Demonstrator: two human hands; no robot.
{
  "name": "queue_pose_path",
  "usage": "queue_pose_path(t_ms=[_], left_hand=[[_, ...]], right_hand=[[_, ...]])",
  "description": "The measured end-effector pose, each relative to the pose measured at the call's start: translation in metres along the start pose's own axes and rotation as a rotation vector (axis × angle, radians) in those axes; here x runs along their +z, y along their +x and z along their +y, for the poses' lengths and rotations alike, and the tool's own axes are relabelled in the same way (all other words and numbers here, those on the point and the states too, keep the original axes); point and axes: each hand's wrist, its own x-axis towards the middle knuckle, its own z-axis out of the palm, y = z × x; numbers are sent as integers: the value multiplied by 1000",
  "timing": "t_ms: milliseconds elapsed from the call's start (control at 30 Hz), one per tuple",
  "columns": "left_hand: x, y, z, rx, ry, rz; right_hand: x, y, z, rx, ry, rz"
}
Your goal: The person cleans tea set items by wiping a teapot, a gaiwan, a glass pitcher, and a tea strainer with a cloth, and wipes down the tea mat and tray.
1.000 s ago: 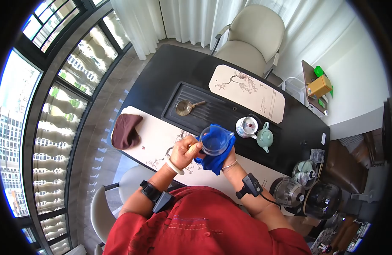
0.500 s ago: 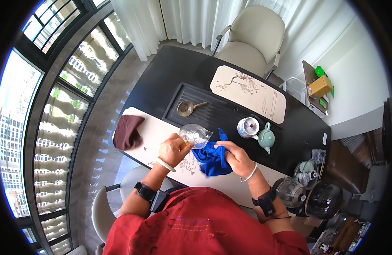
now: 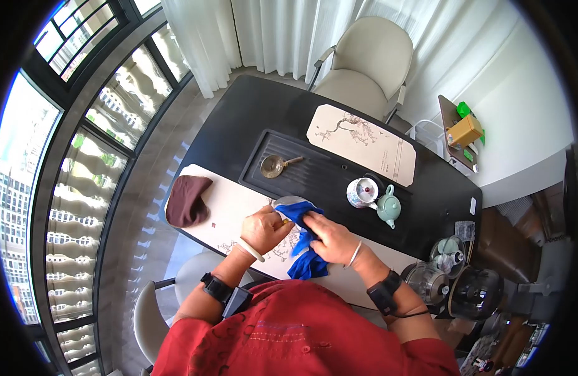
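Note:
My left hand (image 3: pixel 262 230) is closed around the handle side of a transparent glass pitcher (image 3: pixel 287 200), held above the pale printed mat (image 3: pixel 229 219). Much of the pitcher is hidden behind a blue cloth (image 3: pixel 309 266). With its fingers, my right hand (image 3: pixel 329 239) grips this cloth and presses it over the pitcher's near right side, while the loose end hangs down below. Beyond my hands, a tea strainer (image 3: pixel 272 166) with a handle rests on the black ridged tea tray (image 3: pixel 320 164). A folded brown cloth (image 3: pixel 188 202) lies to the left.
On the tray's right end stand a white patterned lidded pot (image 3: pixel 363 193) and a light green teapot (image 3: pixel 388 208). A second printed mat (image 3: pixel 364 145) lies at the far side. Glass kettles (image 3: pixel 426 282) are at the right, and a beige chair (image 3: pixel 370 59) stands behind the table.
My right hand has moved left, bringing the blue cloth up over the glass pitcher, which it now partly covers. The left hand keeps its grip on the pitcher.

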Motion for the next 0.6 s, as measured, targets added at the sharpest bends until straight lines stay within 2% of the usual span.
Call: queue_pose_path(t_ms=[67, 100, 200, 267, 300, 333, 400, 533, 600], left_hand=[[2, 0, 1, 81, -30, -20], [4, 0, 3, 193, 10, 18], [6, 1, 7, 315, 11, 26], [11, -2, 0, 305, 13, 14], [13, -2, -2, 334, 45, 54], [13, -3, -2, 360, 77, 94], [11, 2, 3, 333, 114, 81], [20, -1, 0, 425, 132, 51], [13, -3, 5, 439, 69, 37]], right_hand=[[8, -2, -5, 189, -57, -199], [17, -3, -3, 191, -57, -198], [26, 2, -2, 232, -33, -259], [15, 6, -11, 601, 1218, -219], [16, 3, -7, 569, 1634, -119], [15, 6, -10, 586, 1824, 23], [8, 14, -23, 691, 1833, 192], [12, 16, -10, 804, 1801, 176], [15, 12, -9, 750, 1489, 212]])
